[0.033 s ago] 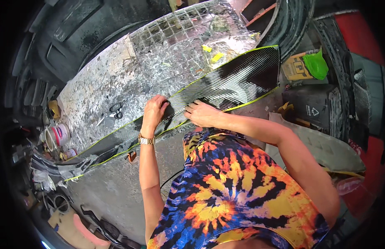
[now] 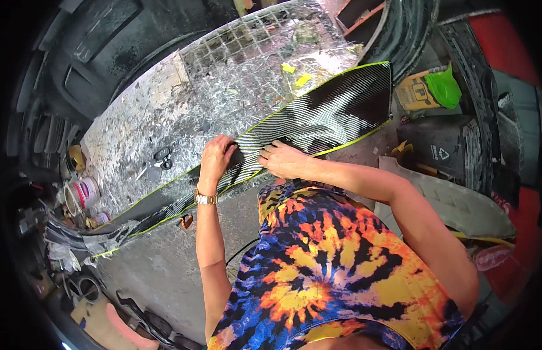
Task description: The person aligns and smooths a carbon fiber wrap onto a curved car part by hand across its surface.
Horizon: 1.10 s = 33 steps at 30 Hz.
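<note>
Stained counter (image 2: 131, 116), eleven o'clock. Black strip (image 2: 335, 111), yellow-edged, two to eight o'clock. Left hand (image 2: 217, 156), right hand (image 2: 282, 160): both curled at its middle (pinching or pressing, unclear). Step, seemingly: adjusting its lie; next calls for light, even touch.

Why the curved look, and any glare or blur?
Head view: the fisheye lens bends straight edges near the black rim; head view: pale glare streaks the black woven sheet; head view: left hand and right hand show no obvious blur.
</note>
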{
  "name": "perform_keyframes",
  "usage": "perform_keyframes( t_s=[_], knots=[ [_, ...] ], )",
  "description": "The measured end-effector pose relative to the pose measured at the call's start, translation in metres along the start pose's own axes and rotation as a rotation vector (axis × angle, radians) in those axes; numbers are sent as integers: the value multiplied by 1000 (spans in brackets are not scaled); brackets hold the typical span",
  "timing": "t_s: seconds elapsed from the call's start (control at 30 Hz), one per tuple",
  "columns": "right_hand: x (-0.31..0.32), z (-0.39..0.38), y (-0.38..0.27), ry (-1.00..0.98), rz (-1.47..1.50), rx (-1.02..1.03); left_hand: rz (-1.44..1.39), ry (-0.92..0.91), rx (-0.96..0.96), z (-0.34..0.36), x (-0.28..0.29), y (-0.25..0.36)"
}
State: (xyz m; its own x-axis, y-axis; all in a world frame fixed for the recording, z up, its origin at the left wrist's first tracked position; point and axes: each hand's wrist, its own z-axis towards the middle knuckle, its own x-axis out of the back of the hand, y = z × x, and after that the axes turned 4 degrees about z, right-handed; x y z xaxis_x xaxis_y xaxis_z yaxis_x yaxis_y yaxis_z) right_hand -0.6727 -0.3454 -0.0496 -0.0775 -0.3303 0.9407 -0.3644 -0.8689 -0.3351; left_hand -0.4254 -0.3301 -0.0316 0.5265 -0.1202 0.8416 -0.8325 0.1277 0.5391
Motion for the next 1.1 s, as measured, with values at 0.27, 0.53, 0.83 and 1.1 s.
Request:
perform_keyframes(
  t_s=[0.27, 0.53, 0.83, 1.1],
  knots=[
    [-7, -1, -2, 63, -17, -43, 27, 97, -60, 6, -6, 14],
    [-11, 1, -1, -6, -15, -40, -71, 32, -54, 27, -8, 21],
    [-13, 0, -7, 22, -64, -76, -44, -54, -125, 63, -11, 40],
    [-15, 2, -8, -15, -19, -102, -22, -132, -150, 89, -10, 66]
  ],
)
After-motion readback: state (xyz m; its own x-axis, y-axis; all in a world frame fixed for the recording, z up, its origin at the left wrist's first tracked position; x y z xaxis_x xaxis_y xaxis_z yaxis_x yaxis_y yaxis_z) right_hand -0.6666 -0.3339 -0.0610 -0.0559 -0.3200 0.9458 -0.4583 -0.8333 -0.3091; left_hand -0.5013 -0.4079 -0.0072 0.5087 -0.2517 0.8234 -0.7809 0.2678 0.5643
